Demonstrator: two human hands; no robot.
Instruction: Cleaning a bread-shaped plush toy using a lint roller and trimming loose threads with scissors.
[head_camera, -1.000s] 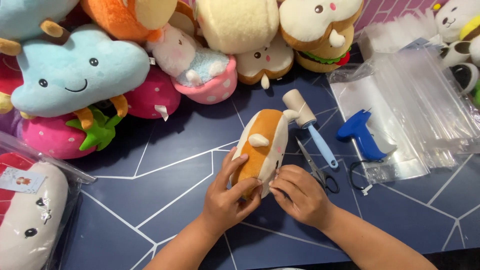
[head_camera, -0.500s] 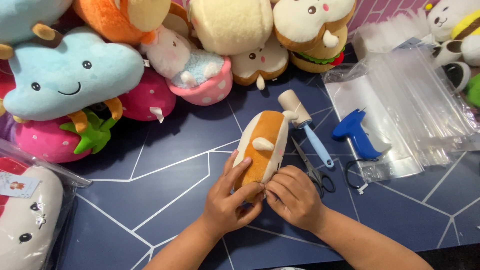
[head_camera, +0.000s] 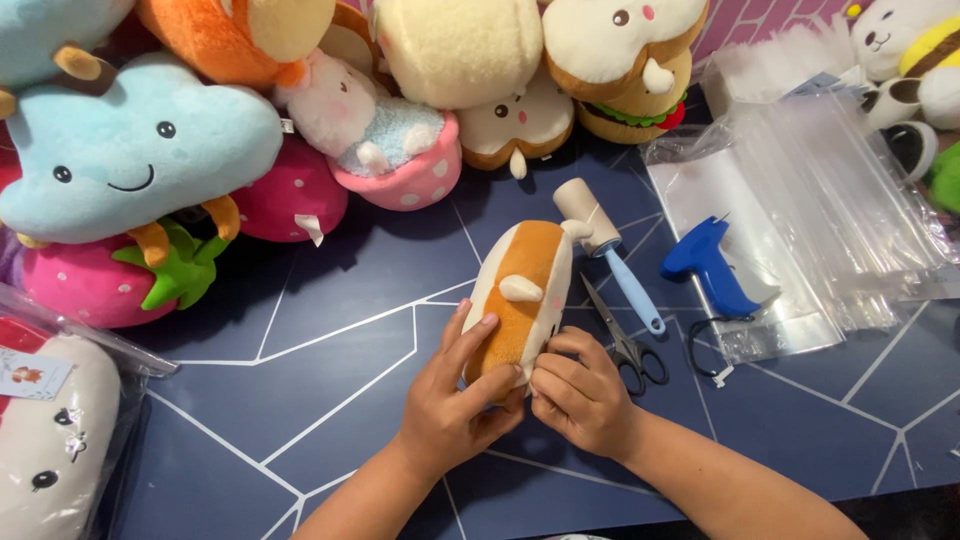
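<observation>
a dark blue mat (head_camera: 300, 400) with white crack-lines covers the table, plush toys heaped along its far edge. the bread plush (head_camera: 525, 290) lies near the middle, long side pointing away. the left hand (head_camera: 450, 405) wraps its near end, fingers curled closed on the orange side, thumb underneath. the right hand (head_camera: 580, 395) pinches at the white edge beside it, fingertips bunched narrow (what they grip is hidden). best to keep the left hand firm so the toy can't roll, and work the small pinch slowly. a lint roller (head_camera: 605, 245), scissors (head_camera: 625, 340) and blue tag gun (head_camera: 710, 265) lie just right, by clear bags (head_camera: 840, 210).
</observation>
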